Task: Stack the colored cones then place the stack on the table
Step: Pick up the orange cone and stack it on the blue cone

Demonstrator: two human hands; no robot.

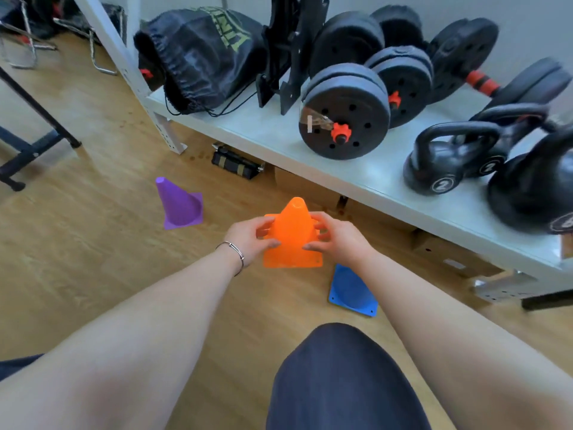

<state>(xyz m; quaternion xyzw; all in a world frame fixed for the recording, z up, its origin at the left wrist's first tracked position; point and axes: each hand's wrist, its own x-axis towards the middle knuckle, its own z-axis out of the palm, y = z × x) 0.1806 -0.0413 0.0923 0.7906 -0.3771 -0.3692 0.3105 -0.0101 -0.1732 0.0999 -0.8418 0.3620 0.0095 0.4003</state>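
Observation:
An orange cone is held upright above the wooden floor, gripped on both sides. My left hand clasps its left side and my right hand its right side. A purple cone stands upright on the floor to the left, apart from my hands. A blue cone lies on the floor just below my right wrist, which partly hides it; its base faces me.
A low grey shelf runs along the right with dumbbells, kettlebells and a black bag. Cardboard boxes sit under it. My knee is at the bottom. A black frame leg stands at the left.

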